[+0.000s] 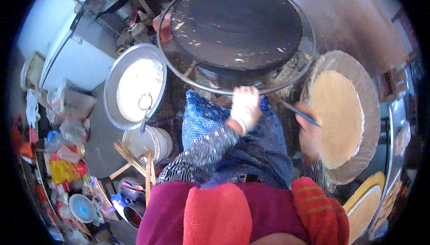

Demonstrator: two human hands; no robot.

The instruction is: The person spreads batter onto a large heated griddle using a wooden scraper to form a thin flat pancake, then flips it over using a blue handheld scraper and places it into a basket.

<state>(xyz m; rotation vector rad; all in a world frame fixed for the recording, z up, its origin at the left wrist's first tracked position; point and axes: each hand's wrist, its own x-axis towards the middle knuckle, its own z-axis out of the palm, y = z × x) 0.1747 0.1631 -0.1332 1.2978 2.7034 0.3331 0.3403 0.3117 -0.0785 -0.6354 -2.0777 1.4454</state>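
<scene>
A large round black griddle (237,23) fills the far middle, with pale batter scraps on its surface and a metal ring (190,81) around it. My left hand (245,106), in a white glove, is closed at the near side of that ring, its fingers over the rim. My right hand (309,131) grips a slim tool (303,114) with a dark blue-grey handle; its thin end points toward the ring. Blur hides the exact kind of tool. Beside my right hand lies a stack of round tan flatbreads (337,115) on a clear plastic sheet (369,151).
At left a metal basin (109,95) of white batter holds a ladle (144,110). Below it stand a white bucket (163,144) and a straw brush (130,157). Bags and a blue-white bowl (82,208) clutter the lower left. More flatbread (365,211) lies lower right.
</scene>
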